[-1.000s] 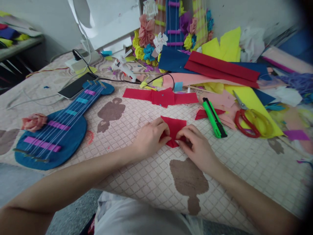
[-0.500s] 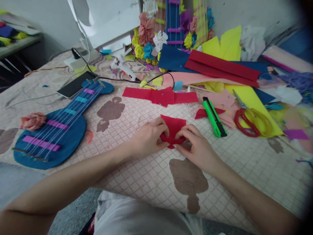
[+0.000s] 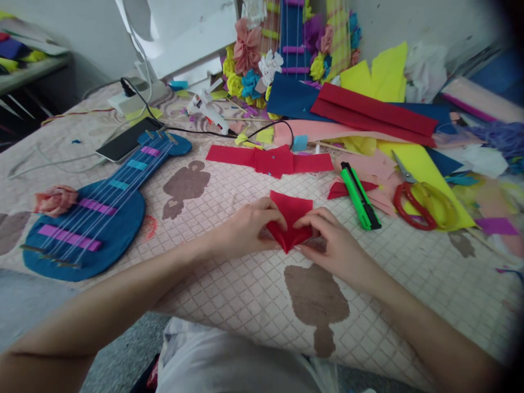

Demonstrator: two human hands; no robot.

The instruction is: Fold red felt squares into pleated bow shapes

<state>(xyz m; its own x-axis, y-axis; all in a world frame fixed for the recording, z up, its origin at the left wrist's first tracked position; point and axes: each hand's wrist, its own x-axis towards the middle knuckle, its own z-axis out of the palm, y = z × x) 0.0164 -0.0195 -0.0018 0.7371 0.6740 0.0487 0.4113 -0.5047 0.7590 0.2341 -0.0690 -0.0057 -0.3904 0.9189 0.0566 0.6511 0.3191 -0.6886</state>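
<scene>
Between my two hands is a small piece of red felt (image 3: 291, 210), flat at its far end and drawn to a point at the near end. My left hand (image 3: 251, 226) pinches its left edge, fingers bent over the top. On the opposite edge, my right hand (image 3: 325, 234) grips it between thumb and fingers. Just beyond lies a longer red strip (image 3: 270, 159) with a wider middle section. A green utility knife (image 3: 359, 196) rests to the right of my right hand, over a small red scrap (image 3: 334, 189).
A blue toy guitar (image 3: 88, 224) with strings and a pink flower lies at left, beside a phone (image 3: 125, 141). Behind are a glue gun (image 3: 209, 112) with its cord and a power strip (image 3: 139, 98). Scissors (image 3: 413, 204) and coloured sheets (image 3: 376, 112) crowd the right.
The near end of the red piece has gone from curled and bunched to a smoother downward point. Both hands stay on its sides, with fingers slightly shifted.
</scene>
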